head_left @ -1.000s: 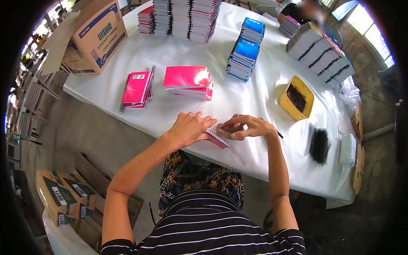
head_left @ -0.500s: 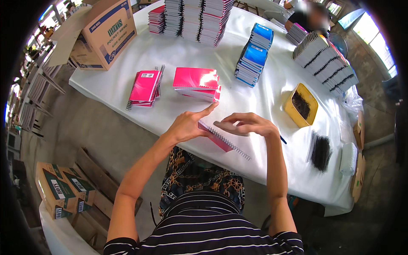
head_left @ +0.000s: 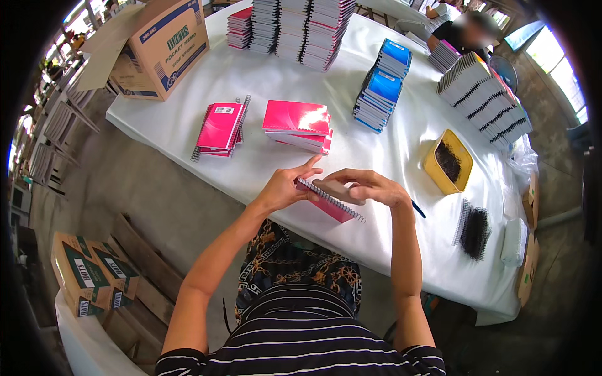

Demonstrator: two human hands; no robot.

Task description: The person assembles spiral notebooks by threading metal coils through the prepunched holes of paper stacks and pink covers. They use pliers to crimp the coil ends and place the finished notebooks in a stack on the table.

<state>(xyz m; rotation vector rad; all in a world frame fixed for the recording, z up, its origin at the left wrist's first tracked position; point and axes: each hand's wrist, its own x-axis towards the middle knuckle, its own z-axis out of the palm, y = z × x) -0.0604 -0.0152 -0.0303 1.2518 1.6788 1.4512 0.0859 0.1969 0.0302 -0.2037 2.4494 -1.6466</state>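
My left hand (head_left: 283, 190) grips a small pink notebook (head_left: 331, 209) by its upper left end, thumb and fingers on either side. A wire coil (head_left: 343, 207) runs along the notebook's edge, its loose end sticking out past the lower right corner. Over that edge, my right hand (head_left: 375, 188) is closed on a flat brownish-grey piece (head_left: 337, 189), which lies against the coil; its exact kind is unclear. Just beyond my hands sits a stack of pink notebooks (head_left: 296, 117). Left of it lie pink notebooks with coils (head_left: 219, 128).
A yellow tub (head_left: 443, 180) with dark bits inside stands on the right, near a pile of black coils (head_left: 475, 233) and a blue pen (head_left: 419, 210). Blue notebooks (head_left: 379, 94) and tall notebook stacks (head_left: 293, 31) stand farther back. A carton (head_left: 164, 53) occupies the far left corner.
The flat piece in my right hand has come down against the coil. Less of the coil now sticks out past the notebook's corner. The view has shifted slightly.
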